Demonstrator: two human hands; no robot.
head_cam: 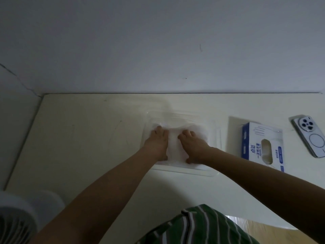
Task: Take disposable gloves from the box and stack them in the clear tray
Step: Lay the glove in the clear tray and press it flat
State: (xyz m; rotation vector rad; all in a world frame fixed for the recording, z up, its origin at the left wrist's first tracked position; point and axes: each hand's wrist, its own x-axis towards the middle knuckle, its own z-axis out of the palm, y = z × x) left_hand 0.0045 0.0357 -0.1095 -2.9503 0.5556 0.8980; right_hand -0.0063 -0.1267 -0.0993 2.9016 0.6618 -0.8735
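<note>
Now the gloves (173, 141) (likely thin, soft, slippery) are pressed into the clear tray (182, 170) mid-frame by the flat left hand (157, 144) and right hand (194, 147); edges should be pinched.

Blue-white box (262, 147); green-striped garment (198, 228); seemingly cream table (79, 138).

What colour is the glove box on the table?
The glove box is white with blue sides and blue print, as seen in the head view.

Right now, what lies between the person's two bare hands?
A strip of the translucent white gloves, lying in the clear plastic tray, separates the left hand from the right hand, as the head view shows.
</note>
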